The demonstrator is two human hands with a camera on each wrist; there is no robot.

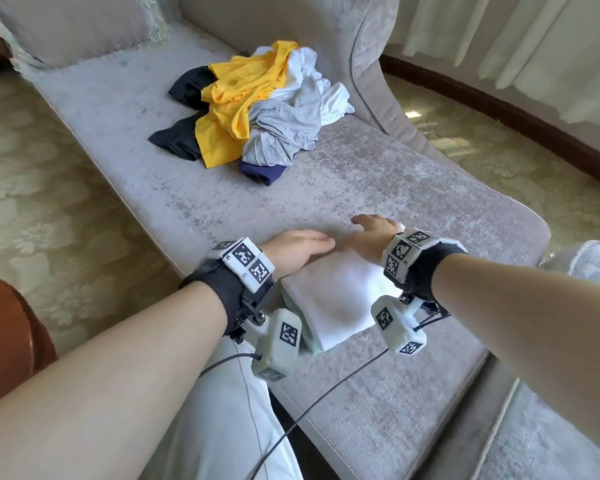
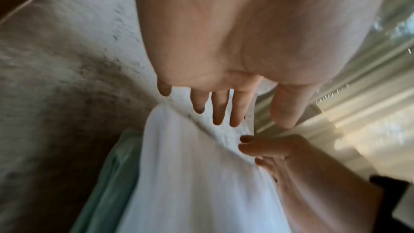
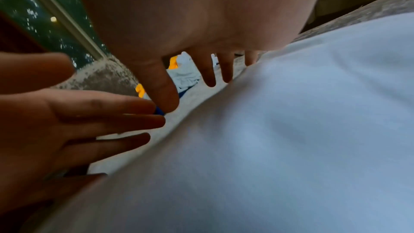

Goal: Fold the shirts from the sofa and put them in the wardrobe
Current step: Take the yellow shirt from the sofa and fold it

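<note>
A folded white shirt [image 1: 336, 296] lies near the front of the grey sofa seat [image 1: 378, 174], on top of a pale green garment [image 2: 107, 183]. My left hand [image 1: 302, 249] is at the shirt's far left corner with its fingers straight and held together. My right hand [image 1: 371, 230] is spread, palm down, at the far right corner. Neither hand holds anything. In the left wrist view my left hand [image 2: 219, 109] hovers over the shirt's far edge. The right wrist view shows my right hand [image 3: 201, 77] above the white shirt [image 3: 291, 130]. Unfolded shirts lie in a pile [image 1: 253, 102] further back.
The pile holds yellow, grey, white and dark navy shirts. A cushion [image 1: 73, 26] leans at the sofa's back left. Patterned carpet [image 1: 32, 174] surrounds the sofa, and curtains [image 1: 516, 39] hang at the right. A cable [image 1: 326, 393] trails over the seat's front edge.
</note>
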